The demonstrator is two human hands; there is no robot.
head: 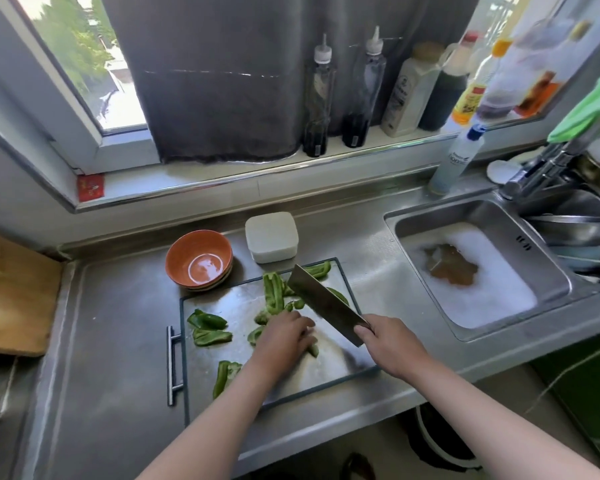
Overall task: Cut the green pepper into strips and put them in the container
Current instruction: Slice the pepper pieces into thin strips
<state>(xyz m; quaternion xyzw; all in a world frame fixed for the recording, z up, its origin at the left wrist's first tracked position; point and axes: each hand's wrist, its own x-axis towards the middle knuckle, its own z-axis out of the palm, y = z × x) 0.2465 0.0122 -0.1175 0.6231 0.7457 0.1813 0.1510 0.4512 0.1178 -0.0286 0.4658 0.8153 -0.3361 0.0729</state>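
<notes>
Starting at the bottom of the frame: both forearms reach in toward the steel board (pixel 326 372). The left hand (pixel 284 336) sits at frame centre, palm down, fingers bent over a bit of pepper (pixel 256 334) and pinning it to the board. The right hand (pixel 392 344), just to its right, is wrapped round the cleaver (pixel 323 299) handle.

What matters, I reckon, is the blade line. It runs diagonally from the right hand up and left, and its far corner is over the pile of pepper at upper centre of the board (can't tell if the edge touches anything). So the pinned bit lies just left of the blade, and I can't really make out its long axis under the fingers.

More pieces are scattered on the left and lower parts of the board, mostly wide chunks, so cutting looks far from done.

Past the board's far edge is the white container (pixel 271 237), looks lidded. It's straight up-frame from the left hand, so that hand is nearer to it. The orange bowl (pixel 199 259) is beside it on the left.
</notes>
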